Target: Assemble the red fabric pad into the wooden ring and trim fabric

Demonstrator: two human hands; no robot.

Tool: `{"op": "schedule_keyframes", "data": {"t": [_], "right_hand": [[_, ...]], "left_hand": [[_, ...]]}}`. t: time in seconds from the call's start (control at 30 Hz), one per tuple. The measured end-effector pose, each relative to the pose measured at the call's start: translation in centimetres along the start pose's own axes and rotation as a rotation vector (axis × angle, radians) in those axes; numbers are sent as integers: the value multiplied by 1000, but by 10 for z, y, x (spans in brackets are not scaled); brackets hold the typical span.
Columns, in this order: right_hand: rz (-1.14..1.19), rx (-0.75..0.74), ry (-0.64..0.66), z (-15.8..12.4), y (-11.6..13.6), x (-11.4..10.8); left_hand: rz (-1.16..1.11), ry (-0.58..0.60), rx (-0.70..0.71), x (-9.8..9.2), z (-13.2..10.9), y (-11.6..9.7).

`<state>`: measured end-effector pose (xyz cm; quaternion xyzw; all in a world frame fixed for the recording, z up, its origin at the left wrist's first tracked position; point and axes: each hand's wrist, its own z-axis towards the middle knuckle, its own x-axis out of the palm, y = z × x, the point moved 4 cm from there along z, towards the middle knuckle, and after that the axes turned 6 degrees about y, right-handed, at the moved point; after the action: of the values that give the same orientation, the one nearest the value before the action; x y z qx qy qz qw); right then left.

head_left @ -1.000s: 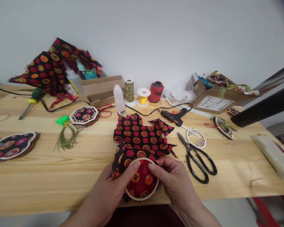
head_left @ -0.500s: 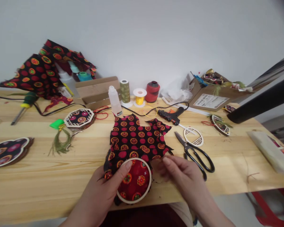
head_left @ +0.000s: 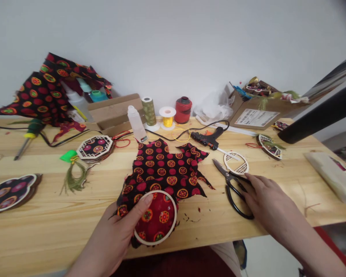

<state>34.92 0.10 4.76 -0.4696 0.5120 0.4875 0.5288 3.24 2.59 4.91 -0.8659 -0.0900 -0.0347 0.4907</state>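
My left hand (head_left: pixel 112 238) grips a round wooden hoop (head_left: pixel 175 219) from below, with its thumb across the rim. Red fabric with orange medallions (head_left: pixel 158 217) is stretched inside the hoop. A ragged black and red printed cloth (head_left: pixel 161 169) spreads from the hoop across the table. My right hand (head_left: pixel 266 202) lies apart from the hoop, fingertips on black-handled scissors (head_left: pixel 233 184). The scissors' lower handle loop shows below my fingers, and the upper handle is partly hidden under them.
A black-corded glue gun (head_left: pixel 206 139), thread spools (head_left: pixel 183 110), a plastic bottle (head_left: pixel 136 124), and a cardboard box (head_left: pixel 255 117) stand along the back. Fretwork wooden frames (head_left: pixel 94 147) and a green tassel (head_left: pixel 74 181) lie left. Small fabric scraps (head_left: pixel 190 217) lie on the pine table (head_left: pixel 52 231).
My right hand has left the hoop and moved right onto the scissors. The hoop and cloth have shifted slightly left in my left hand, uncovering small scraps on the table.
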Motion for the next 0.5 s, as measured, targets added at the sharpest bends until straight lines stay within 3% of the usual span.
{"op": "schedule_keyframes", "data": {"t": [0.17, 0.37, 0.5], "right_hand": [[53, -32, 61, -4, 8, -1], [102, 55, 120, 0, 5, -2], [516, 113, 167, -10, 6, -19]], "left_hand": [[-59, 7, -54, -2, 1, 1], [-119, 3, -104, -3, 5, 5], [-129, -14, -123, -5, 6, 5]]}}
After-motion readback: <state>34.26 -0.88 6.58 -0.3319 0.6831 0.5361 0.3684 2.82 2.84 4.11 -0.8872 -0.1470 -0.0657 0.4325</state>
